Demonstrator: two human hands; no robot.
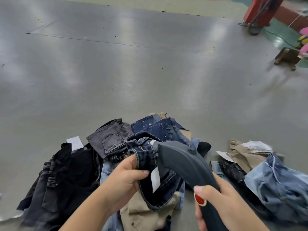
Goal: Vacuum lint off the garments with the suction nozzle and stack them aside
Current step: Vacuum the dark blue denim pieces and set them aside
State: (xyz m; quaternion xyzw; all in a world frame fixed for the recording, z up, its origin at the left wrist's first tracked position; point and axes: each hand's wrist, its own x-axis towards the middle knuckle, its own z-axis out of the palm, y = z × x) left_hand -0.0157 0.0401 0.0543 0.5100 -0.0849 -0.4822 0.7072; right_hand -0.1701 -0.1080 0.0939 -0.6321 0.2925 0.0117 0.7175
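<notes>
A heap of jeans and trousers (pixel 113 139) lies on the grey floor in front of me. My left hand (pixel 123 179) grips the waistband of a dark blue pair of jeans (pixel 146 152) with a white tag, lifted off the heap. My right hand (pixel 221 200) is closed around the handle of the dark grey suction nozzle (pixel 181 160), thumb just above its red button. The nozzle's head rests against the held jeans near the waistband. A smaller group of light blue and khaki garments (pixel 266 177) lies to the right.
Wide grey floor (pixel 133 64) stretches ahead. A red machine base with cables (pixel 260 12) stands at the far right, with a low wooden stool (pixel 288 57) and something pink beside it. White paper tags (pixel 75 141) lie by the heap.
</notes>
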